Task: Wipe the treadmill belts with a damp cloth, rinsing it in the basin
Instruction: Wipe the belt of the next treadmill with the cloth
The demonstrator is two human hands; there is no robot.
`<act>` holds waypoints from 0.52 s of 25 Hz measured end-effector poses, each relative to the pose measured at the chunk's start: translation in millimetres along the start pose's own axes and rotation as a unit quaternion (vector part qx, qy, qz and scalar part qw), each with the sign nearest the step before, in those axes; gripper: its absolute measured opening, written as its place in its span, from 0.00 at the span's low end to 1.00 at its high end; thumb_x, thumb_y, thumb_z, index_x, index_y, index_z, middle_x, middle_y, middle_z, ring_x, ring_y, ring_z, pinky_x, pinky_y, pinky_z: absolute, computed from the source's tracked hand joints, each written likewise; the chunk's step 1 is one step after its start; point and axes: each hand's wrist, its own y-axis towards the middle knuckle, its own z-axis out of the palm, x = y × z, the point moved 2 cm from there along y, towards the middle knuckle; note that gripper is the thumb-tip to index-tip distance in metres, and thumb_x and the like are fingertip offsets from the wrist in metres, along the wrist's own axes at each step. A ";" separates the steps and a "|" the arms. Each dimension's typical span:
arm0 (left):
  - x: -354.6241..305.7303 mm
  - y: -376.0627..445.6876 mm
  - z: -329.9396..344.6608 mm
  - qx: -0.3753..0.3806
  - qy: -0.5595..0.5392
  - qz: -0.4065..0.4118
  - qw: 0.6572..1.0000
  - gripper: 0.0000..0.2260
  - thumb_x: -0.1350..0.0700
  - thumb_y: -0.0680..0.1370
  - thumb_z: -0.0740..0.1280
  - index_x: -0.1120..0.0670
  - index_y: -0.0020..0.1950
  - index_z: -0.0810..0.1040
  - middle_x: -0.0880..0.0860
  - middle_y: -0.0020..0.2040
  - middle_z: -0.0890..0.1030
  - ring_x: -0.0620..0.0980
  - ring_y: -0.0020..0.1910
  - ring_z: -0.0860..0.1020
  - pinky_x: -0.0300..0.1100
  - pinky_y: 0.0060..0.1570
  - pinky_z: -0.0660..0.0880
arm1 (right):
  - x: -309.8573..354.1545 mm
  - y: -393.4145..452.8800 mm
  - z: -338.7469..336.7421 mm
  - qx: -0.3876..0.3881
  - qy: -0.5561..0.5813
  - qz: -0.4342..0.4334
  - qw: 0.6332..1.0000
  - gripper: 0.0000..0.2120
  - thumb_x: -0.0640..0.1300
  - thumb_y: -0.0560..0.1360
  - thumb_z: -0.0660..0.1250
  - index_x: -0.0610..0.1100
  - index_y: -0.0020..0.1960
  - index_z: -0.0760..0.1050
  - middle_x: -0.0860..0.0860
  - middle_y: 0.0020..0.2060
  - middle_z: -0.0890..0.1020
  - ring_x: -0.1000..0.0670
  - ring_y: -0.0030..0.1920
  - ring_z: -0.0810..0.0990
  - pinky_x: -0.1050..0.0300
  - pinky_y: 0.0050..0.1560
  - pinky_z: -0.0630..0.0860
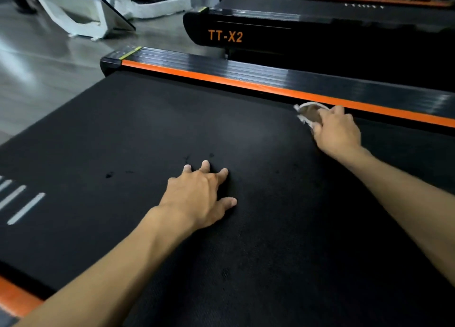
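Wiping is the step in hand, and you are working the far edge of the wide black textured treadmill belt (pixel 172 120), out at about one o'clock from where you lean. Your right hand (pixel 336 132) grips the small brown cloth with the pale border (pixel 307 112), fingers curled over it and pressing it down right beside the orange side strip (pixel 246 81). To my eye the cloth sits on the belt just short of that strip, though the blur makes the exact edge hard to call.

Your left hand (pixel 200 195) is at about eleven o'clock, nearer you, flat on the belt, fingers straight and fanned apart, holding nothing; it looks to be bracing you and steadying the belt.

To do this well, keep that left palm planted so the belt does not creep under the stroke. Run the cloth in long passes along the strip, then work back toward yourself in overlapping lanes. Small dark specks (pixel 109 174) lie at about ten o'clock from the left hand; give those a firmer rub.

No basin shows in this view, so rinsing will mean turning away.
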 end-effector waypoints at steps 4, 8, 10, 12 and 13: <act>2.1 -1.0 2.3 -0.003 0.012 0.010 1.000 0.33 0.31 0.77 0.54 0.39 0.79 0.48 0.49 0.80 0.50 0.60 0.78 0.53 0.57 0.67 0.65 | 73.8 -16.7 4.6 0.019 0.021 -0.024 0.999 0.18 0.50 0.80 0.61 0.42 0.67 0.68 0.38 0.63 0.68 0.35 0.61 0.71 0.42 0.55 0.73; 3.4 -2.1 7.1 -0.025 0.019 0.021 0.999 0.35 0.31 0.77 0.52 0.42 0.79 0.45 0.48 0.80 0.50 0.60 0.78 0.53 0.57 0.67 0.67 | 136.8 -85.3 0.0 0.074 0.131 -0.262 0.953 0.18 0.49 0.79 0.62 0.49 0.69 0.70 0.45 0.59 0.71 0.41 0.56 0.73 0.47 0.54 0.74; 3.3 -4.1 7.7 -0.029 0.021 0.025 0.999 0.35 0.31 0.77 0.51 0.44 0.79 0.47 0.48 0.80 0.50 0.59 0.78 0.52 0.56 0.69 0.66 | 127.5 -89.4 -1.2 0.053 0.132 -0.337 0.931 0.18 0.47 0.79 0.63 0.50 0.68 0.71 0.47 0.58 0.72 0.43 0.54 0.72 0.47 0.54 0.74; 4.3 -7.4 7.0 -0.027 0.019 0.028 0.999 0.35 0.31 0.78 0.51 0.45 0.80 0.48 0.47 0.80 0.50 0.58 0.78 0.51 0.56 0.70 0.64 | 91.1 -53.5 2.2 0.011 0.078 -0.259 0.963 0.17 0.46 0.79 0.62 0.50 0.68 0.72 0.45 0.58 0.73 0.41 0.55 0.73 0.45 0.55 0.75; 4.1 -9.1 7.0 -0.021 0.015 0.029 0.999 0.34 0.31 0.78 0.51 0.45 0.80 0.48 0.47 0.80 0.49 0.58 0.78 0.50 0.56 0.71 0.63 | 59.9 -28.1 3.7 -0.005 0.046 -0.177 0.983 0.17 0.45 0.79 0.61 0.50 0.67 0.73 0.43 0.58 0.73 0.38 0.56 0.74 0.43 0.56 0.76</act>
